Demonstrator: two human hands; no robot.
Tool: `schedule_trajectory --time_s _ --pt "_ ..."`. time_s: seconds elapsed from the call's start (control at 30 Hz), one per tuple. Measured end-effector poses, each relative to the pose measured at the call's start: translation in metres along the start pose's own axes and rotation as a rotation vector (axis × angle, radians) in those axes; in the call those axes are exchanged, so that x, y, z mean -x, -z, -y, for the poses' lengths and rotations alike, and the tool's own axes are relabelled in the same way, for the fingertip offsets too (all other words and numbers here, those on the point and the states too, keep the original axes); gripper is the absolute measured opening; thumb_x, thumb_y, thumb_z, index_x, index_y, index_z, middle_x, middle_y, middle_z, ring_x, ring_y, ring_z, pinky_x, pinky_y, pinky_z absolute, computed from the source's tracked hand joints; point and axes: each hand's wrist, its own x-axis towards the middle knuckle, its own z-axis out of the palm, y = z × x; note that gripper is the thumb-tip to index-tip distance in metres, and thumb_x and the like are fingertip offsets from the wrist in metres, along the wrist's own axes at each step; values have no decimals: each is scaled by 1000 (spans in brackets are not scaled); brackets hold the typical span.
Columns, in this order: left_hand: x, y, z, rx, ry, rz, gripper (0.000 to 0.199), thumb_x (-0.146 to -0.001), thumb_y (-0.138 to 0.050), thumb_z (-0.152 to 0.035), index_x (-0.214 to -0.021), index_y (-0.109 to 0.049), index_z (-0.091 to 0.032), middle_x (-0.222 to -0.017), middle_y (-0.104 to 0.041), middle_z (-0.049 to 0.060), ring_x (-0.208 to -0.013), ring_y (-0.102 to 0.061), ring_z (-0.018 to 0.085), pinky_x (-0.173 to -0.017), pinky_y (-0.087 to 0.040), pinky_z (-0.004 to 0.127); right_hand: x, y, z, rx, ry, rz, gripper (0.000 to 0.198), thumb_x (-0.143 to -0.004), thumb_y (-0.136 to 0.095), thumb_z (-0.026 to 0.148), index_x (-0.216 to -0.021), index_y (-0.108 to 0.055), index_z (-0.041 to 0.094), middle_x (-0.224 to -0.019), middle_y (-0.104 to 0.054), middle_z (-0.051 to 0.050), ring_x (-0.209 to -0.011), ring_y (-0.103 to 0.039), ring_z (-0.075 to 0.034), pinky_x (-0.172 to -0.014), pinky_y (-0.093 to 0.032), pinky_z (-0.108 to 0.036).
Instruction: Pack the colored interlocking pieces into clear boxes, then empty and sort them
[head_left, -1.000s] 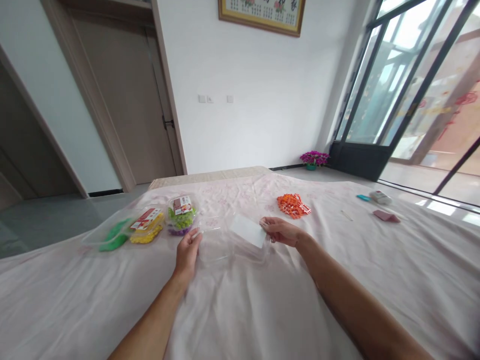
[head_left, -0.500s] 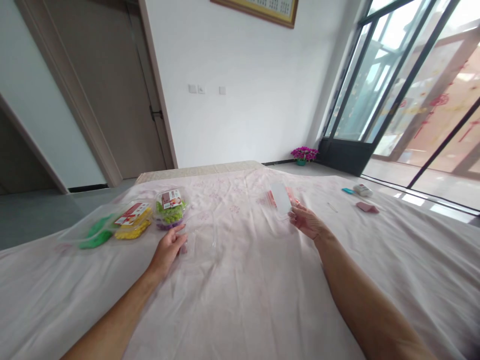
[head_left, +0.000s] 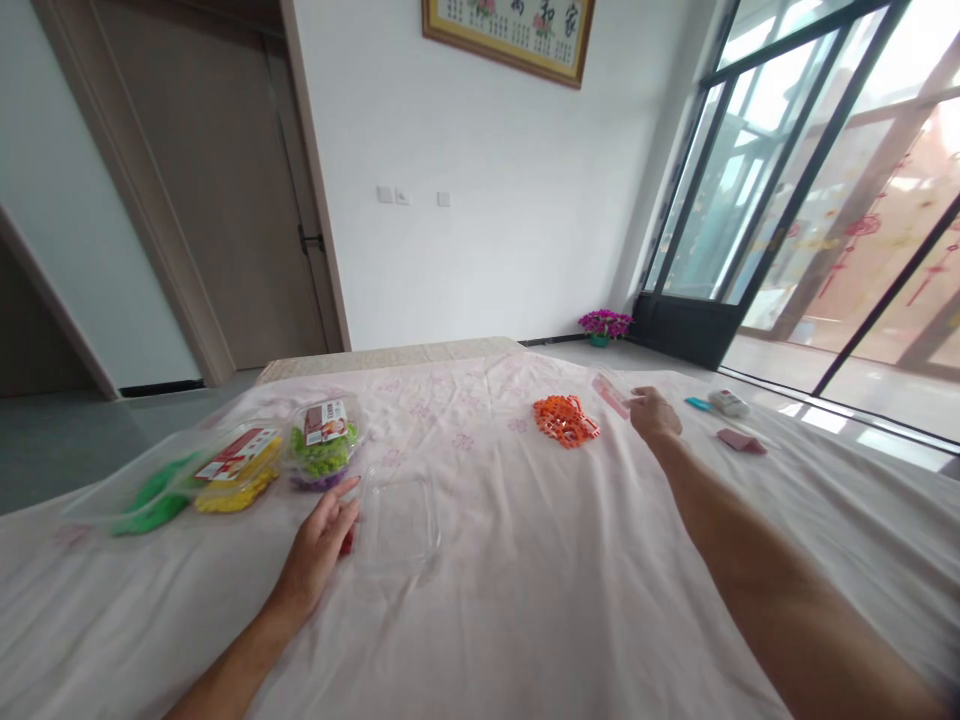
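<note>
My left hand [head_left: 321, 550] is closed at the left edge of an open clear plastic container [head_left: 401, 520] lying on the cloth. A bit of red shows beneath its fingers, mostly hidden. My right hand [head_left: 654, 412] reaches far out and pinches a flat, clear plastic piece with a pinkish-red strip [head_left: 611, 396]; its exact kind is unclear. Just left of that piece, a loose heap of orange linked plastic pieces [head_left: 566, 421] rests on the cloth. Close beyond my left hand stands a labelled clear box with light green and purple pieces [head_left: 326, 445].
A labelled clear box with yellow pieces [head_left: 238, 475] and a clear container with green pieces [head_left: 157, 495] sit at left. On the right lie a folded pink cloth [head_left: 741, 441], a blue item [head_left: 697, 403] and a small whitish packet [head_left: 727, 402]. A wrinkled pale pink cloth [head_left: 495, 600] covers the surface.
The right hand has moved right with the clear piece, which no longer overlaps the orange pieces; they now lie uncovered. The left hand stays by the open container. The view has tilted slightly up.
</note>
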Motion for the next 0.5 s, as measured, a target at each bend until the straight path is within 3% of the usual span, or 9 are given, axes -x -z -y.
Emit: schedule_trajectory --time_s 0.13,0.27,0.5 --pt "2 -2 -4 1 33 -3 75 -73 -63 -66 -129 -58 -17 -69 -56 -3 -62 -53 15 -57 -43 24 -6 -24 7 118 43 99 34 -77 -57 25 -108 -72 22 -104 -71 -17 -87 -65 -28 -73 -46 -39" --pt "0 -3 -2 -15 35 8 73 -74 -62 -67 -128 -58 -18 -72 -58 -2 -61 -51 14 -57 -43 23 -13 -44 21 94 134 174 30 -78 -58 26 -102 -75 21 -96 -73 -13 -82 -65 -24 -71 -45 -33" --pt "-4 -2 7 -8 35 28 70 -78 -60 -63 -132 -56 -19 -72 -57 -2 -62 -50 13 -57 -42 23 -22 -52 44 -7 351 406 22 -73 -68 39 -77 -74 18 -69 -70 -4 -68 -60 -18 -65 -44 -27"
